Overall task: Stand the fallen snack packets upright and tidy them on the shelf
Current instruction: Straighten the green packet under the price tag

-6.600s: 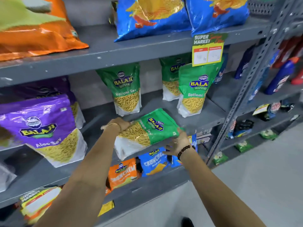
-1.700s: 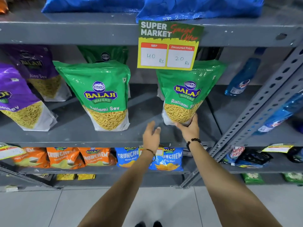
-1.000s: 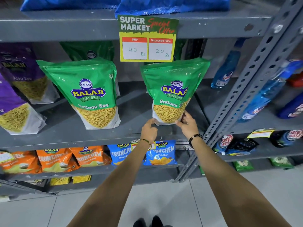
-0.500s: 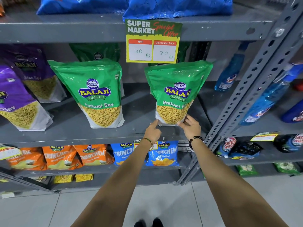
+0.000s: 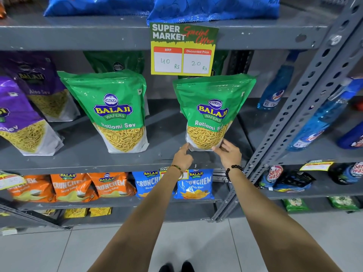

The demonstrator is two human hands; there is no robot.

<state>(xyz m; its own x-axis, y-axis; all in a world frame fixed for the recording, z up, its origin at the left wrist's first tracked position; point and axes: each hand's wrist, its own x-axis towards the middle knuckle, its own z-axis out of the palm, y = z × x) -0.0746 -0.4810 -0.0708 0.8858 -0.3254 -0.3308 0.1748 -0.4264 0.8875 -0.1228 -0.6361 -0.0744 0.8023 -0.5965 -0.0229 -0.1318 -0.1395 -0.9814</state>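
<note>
Two green Ratlami Sev packets stand upright on the grey middle shelf (image 5: 82, 160). The right green packet (image 5: 212, 107) has both my hands at its base. My left hand (image 5: 183, 157) touches its lower left corner with a fingertip. My right hand (image 5: 228, 154) presses its lower right corner with fingers spread. The left green packet (image 5: 115, 110) stands alone, apart from my hands. More green packets stand behind both, partly hidden. Purple Aloo Sev packets (image 5: 21, 122) lean at the far left.
A yellow price sign (image 5: 182, 50) hangs from the upper shelf above the right packet. Blue bags (image 5: 212, 8) lie on top. Orange and blue Crunchem packets (image 5: 110, 185) fill the lower shelf. A perforated upright post (image 5: 306, 99) and blue spray bottles (image 5: 318, 122) are to the right.
Earlier I lifted a fallen green packet off the shelf front. Over the last second both hands stayed at the right packet's base, the left fingertip closing onto its corner.
</note>
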